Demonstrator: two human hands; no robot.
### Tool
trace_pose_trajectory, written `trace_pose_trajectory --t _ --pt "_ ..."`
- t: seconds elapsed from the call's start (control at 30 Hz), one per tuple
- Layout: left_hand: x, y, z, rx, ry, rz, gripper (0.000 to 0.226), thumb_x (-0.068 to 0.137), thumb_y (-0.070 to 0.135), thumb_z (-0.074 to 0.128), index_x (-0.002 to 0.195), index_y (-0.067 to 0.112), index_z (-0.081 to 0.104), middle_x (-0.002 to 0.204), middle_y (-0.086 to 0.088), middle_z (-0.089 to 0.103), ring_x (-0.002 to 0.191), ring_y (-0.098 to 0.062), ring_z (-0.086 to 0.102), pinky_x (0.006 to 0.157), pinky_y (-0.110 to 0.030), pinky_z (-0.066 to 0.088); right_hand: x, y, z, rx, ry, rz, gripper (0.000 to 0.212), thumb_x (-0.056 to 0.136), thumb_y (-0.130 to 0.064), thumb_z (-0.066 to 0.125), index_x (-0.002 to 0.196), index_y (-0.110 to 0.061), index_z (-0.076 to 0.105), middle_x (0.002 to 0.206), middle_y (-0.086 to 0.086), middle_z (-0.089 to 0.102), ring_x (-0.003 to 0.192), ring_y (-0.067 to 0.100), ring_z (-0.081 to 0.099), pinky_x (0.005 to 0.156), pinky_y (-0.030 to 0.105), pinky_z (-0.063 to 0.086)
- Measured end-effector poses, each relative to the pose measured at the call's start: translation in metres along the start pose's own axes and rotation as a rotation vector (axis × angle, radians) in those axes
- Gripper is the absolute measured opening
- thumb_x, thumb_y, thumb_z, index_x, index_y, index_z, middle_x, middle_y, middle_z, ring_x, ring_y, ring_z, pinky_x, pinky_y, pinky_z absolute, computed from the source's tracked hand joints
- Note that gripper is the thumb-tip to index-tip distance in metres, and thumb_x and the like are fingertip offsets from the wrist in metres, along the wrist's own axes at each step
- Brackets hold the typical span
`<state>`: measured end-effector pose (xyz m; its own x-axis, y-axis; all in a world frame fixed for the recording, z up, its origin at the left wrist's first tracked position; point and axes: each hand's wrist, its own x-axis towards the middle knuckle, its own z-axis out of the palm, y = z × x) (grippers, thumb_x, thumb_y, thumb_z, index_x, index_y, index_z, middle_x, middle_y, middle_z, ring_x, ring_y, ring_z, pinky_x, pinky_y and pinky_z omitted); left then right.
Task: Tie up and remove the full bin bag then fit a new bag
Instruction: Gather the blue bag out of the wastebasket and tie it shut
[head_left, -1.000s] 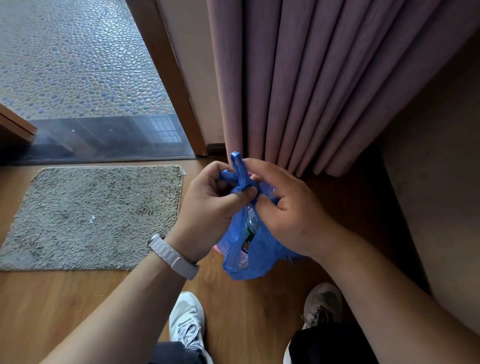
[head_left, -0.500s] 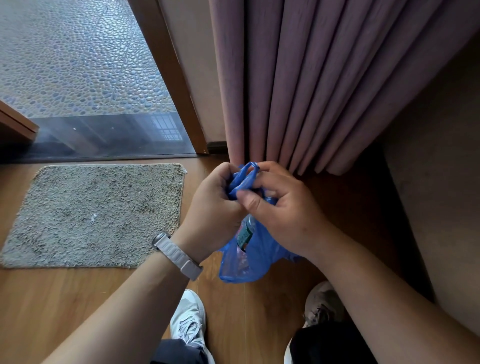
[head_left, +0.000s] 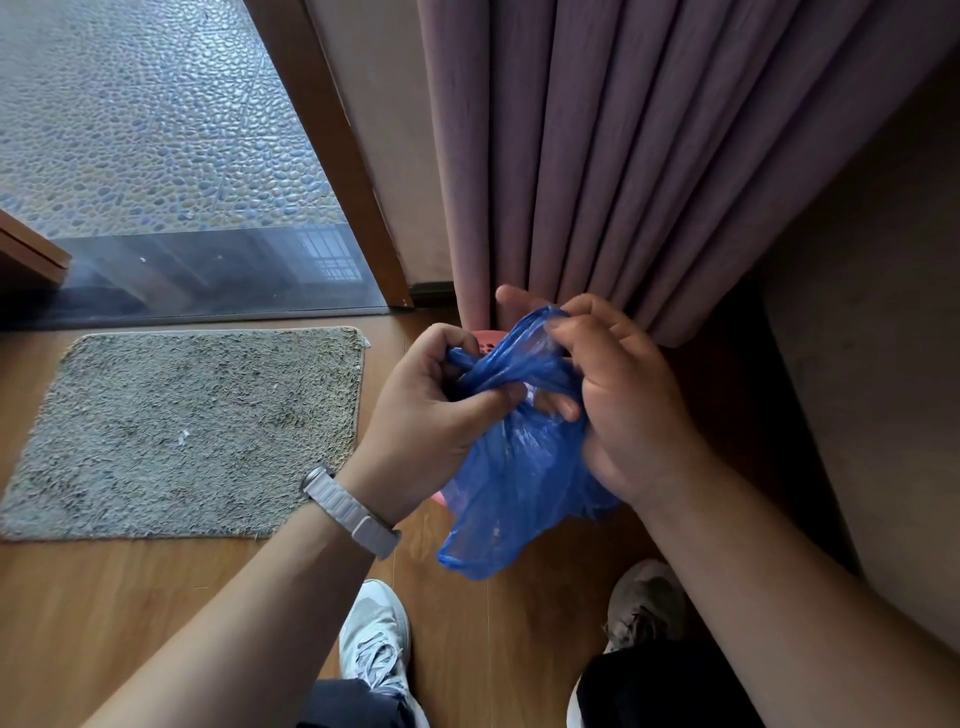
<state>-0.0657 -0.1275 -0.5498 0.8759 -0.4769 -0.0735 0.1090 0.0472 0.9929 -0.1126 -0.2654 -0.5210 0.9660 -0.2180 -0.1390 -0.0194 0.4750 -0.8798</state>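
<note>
Between the two hands, at the centre of view, hangs the blue bin bag (head_left: 519, 483); its long axis runs from about 1 o'clock to 7 o'clock, with the gathered neck up toward 1 and the loose lower end pointing down toward 7, clear of the wooden floor (head_left: 156, 597). At 9 o'clock of the neck, the left hand (head_left: 426, 415) grips a twisted strand of the plastic, fingers curled round it and thumb laid across the bunch. At 3 o'clock the right hand (head_left: 628, 410) holds a stretched loop of the same plastic, fingers curled into it and one fingertip poking out past the top. Slivers of a pink bin (head_left: 485, 338) show behind the bag at 12 o'clock and again at 8 o'clock. A pale watch (head_left: 348, 512) sits on the left wrist; a grey mat (head_left: 182, 431) lies well off toward 9 o'clock; a mauve curtain (head_left: 623, 156) hangs at 12 o'clock; two shoes (head_left: 374, 639) stand at 6 o'clock.
</note>
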Motion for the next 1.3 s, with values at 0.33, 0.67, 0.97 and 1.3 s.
trace_pose_trajectory --t 0.33,0.67,0.97,1.3 --pt "0.0 -0.004 0.001 -0.005 0.008 0.028 0.031 0.074 0.008 0.071 0.078 0.035 0.057 0.065 -0.001 0.058 0.059 -0.012 0.051 0.055 -0.022 0.042 0.005 0.013 -0.004 -0.332 0.189 -0.16 0.017 0.088 -0.029 0.055 0.074 -0.023 0.06 0.07 0.004 0.061 0.064 0.019 0.055 0.054 0.032 0.045" --pt "-0.004 -0.002 0.0 0.62 0.083 0.312 0.035 0.067 0.003 0.06 0.087 0.031 0.05 0.086 0.006 0.063 0.067 -0.016 0.058 0.061 -0.035 0.048 0.01 0.021 -0.015 -0.737 0.389 -0.288 0.02 0.091 -0.02 0.062 0.074 -0.03 0.063 0.062 -0.002 0.064 0.055 0.005 0.053 0.053 0.022 0.043" --pt "-0.005 -0.003 -0.002 0.52 0.141 0.305 0.024 0.07 0.018 0.069 0.088 0.023 0.053 0.082 0.003 0.062 0.07 -0.017 0.058 0.06 -0.035 0.05 0.012 0.024 -0.02 -0.693 0.046 0.025 0.025 0.091 -0.008 0.054 0.07 -0.016 0.064 0.046 -0.012 0.052 0.04 -0.002 0.04 0.039 0.012 0.031" --pt "-0.002 -0.003 -0.004 0.491 0.16 0.274 0.019 0.07 0.024 0.059 0.087 0.017 0.055 0.081 -0.007 0.062 0.073 -0.028 0.058 0.066 -0.048 0.049 0.003 0.007 -0.021 -0.714 -0.275 0.077 0.027 0.082 -0.027 0.051 0.072 -0.004 0.06 0.05 -0.01 0.045 0.048 0.002 0.041 0.047 0.02 0.033"
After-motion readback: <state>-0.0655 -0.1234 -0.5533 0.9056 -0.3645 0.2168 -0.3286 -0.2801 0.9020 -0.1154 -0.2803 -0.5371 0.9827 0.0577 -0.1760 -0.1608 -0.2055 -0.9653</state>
